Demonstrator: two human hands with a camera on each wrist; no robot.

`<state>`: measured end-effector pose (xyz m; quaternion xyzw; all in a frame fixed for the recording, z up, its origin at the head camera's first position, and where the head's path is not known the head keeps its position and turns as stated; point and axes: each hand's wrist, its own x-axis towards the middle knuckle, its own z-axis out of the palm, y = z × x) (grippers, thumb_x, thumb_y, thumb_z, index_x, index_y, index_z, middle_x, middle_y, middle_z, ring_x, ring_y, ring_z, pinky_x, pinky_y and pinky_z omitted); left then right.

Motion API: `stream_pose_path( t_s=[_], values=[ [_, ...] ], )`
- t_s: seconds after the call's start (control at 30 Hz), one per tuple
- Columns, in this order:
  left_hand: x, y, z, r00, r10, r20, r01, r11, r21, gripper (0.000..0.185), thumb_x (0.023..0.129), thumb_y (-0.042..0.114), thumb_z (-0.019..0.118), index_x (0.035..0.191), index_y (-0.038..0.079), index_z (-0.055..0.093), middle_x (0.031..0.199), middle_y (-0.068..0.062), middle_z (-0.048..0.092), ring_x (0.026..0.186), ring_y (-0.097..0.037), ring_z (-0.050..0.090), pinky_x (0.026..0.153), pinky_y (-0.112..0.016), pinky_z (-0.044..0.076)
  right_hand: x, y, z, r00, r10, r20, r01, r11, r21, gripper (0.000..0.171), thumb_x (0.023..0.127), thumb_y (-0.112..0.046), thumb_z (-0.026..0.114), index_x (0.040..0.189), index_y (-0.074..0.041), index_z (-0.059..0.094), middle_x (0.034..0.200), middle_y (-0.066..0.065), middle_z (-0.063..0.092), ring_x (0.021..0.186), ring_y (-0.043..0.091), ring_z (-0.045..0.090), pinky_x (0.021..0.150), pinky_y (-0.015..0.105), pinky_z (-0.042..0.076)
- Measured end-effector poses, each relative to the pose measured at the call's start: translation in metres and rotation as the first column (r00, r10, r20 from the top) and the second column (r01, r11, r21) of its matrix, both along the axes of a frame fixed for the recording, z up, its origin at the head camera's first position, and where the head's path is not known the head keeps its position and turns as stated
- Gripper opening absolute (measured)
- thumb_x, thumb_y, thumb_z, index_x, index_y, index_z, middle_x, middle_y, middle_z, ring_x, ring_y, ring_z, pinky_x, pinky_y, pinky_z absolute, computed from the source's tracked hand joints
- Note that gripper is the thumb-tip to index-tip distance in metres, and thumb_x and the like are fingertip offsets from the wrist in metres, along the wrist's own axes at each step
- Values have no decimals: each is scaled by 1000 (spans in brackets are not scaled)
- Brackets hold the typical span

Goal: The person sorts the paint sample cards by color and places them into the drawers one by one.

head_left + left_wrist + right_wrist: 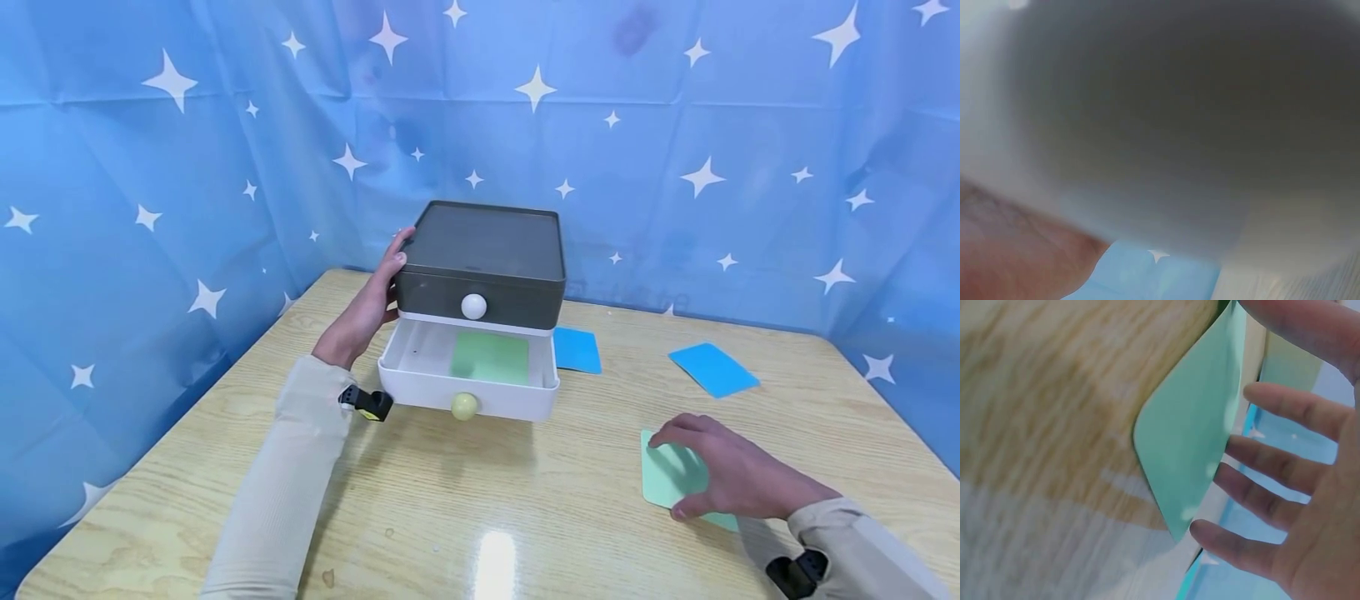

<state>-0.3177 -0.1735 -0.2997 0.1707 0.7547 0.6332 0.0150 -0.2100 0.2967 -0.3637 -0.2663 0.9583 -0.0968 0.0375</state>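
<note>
A drawer box with a dark grey top (487, 242) stands on the table. Its lower white drawer (465, 396) is pulled out, showing a green card (489, 358) inside. My left hand (367, 304) rests against the box's left side, fingers along the wall and one tip at the top rim. In the left wrist view a blurred dark surface hides most of that hand (1022, 250). At the right, my right hand (731, 467) is over a mint-green card (667, 479), thumb and fingers spread across it. In the right wrist view, fingertips are right at the card's edge (1185, 431).
One blue card (576, 350) lies beside the box's right side, partly hidden by it. Farther right is another blue card (714, 369). The upper dark drawer has a white knob (474, 307), the lower a yellowish one (464, 406). A blue star-patterned curtain (600, 167) surrounds the table.
</note>
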Motion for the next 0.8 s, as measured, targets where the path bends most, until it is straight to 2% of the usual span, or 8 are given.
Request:
stream_pose_path(
  t_s=[0.13, 0.4, 0.8],
  values=[
    [-2, -1, -1, 1000, -6, -2, 6, 1000, 7, 51, 104, 55, 19, 154, 58, 7, 170, 2, 1, 154, -43, 16, 118, -70, 20, 0, -1, 0, 1000, 3, -4, -3, 1000, 27, 66, 62, -62, 87, 117, -32, 65, 124, -1, 59, 116, 29, 57, 82, 44, 53],
    [-2, -2, -1, 1000, -6, 5, 6, 1000, 11, 51, 104, 55, 20, 153, 59, 9, 170, 3, 3, 154, -41, 18, 118, -68, 21, 1, -6, 7, 999, -6, 32, 5, 1000, 27, 65, 65, -65, 83, 116, -30, 66, 126, 3, 57, 117, 32, 56, 84, 47, 53],
    [-2, -2, -1, 1000, -5, 3, 5, 1000, 7, 51, 104, 56, 20, 153, 59, 7, 171, 2, 0, 155, -42, 15, 119, -69, 19, 4, -23, 39, 993, 58, -107, -58, 998, 4, 57, 69, -58, 86, 116, -34, 65, 123, -6, 58, 114, 22, 58, 86, 43, 53]
  ],
)
